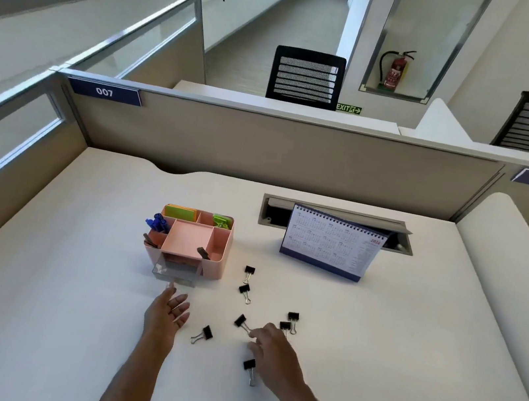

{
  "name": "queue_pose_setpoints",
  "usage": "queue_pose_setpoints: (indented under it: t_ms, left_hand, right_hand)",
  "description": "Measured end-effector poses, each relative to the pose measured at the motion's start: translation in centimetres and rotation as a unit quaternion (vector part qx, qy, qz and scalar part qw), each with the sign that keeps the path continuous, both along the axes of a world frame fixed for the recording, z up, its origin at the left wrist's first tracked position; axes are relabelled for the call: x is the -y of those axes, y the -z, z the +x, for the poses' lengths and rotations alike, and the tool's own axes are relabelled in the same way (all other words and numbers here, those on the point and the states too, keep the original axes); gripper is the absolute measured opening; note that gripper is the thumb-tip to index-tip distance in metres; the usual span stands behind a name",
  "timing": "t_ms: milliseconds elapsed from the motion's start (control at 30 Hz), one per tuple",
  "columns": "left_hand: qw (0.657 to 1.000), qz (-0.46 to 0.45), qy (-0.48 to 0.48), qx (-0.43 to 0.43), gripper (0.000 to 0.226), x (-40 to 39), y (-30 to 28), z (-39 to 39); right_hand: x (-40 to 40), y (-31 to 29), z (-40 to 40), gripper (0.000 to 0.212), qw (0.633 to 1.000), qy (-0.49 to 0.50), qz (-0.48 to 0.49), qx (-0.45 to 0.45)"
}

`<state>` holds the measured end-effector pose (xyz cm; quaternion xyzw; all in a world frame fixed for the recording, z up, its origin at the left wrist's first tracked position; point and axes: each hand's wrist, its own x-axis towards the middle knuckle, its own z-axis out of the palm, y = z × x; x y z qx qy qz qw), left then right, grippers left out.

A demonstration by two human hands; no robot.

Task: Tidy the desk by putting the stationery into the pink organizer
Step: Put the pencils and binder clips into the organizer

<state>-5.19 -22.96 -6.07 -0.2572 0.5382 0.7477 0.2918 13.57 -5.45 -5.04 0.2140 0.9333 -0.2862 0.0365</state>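
The pink organizer stands on the white desk with blue pens, sticky notes and green clips in it. Its clear drawer is pulled out at the front. Several black binder clips lie loose on the desk, among them one between my hands and one under my right wrist. My left hand hovers open just below the drawer, holding nothing. My right hand reaches over a binder clip, its fingertips at the clip's wire handle; a grip is not visible.
A desk calendar stands to the right of the organizer, in front of an open cable tray. Beige partition walls enclose the desk at the back and left. Black chairs stand beyond the partition.
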Motion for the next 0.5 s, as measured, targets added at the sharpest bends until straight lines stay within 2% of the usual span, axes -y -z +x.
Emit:
queue_pose_setpoints:
  t_ms: [233,400,500]
  left_hand:
    - [0.998,-0.031,0.044,-0.028,0.032,0.6,0.5,3.1]
    - [0.998,-0.028,0.053,-0.028,0.026,0.5,-0.2,4.8]
    - [0.994,-0.041,0.083,-0.05,0.019,0.3,-0.8,6.2]
  right_hand:
    - [1.4,0.8,2.2,0.037,0.999,-0.011,-0.016,0.031]
    - [2.5,1.5,2.8,0.024,0.999,-0.012,0.003,0.039]
    - [2.6,1.7,3.0,0.018,0.999,0.016,-0.02,0.035]
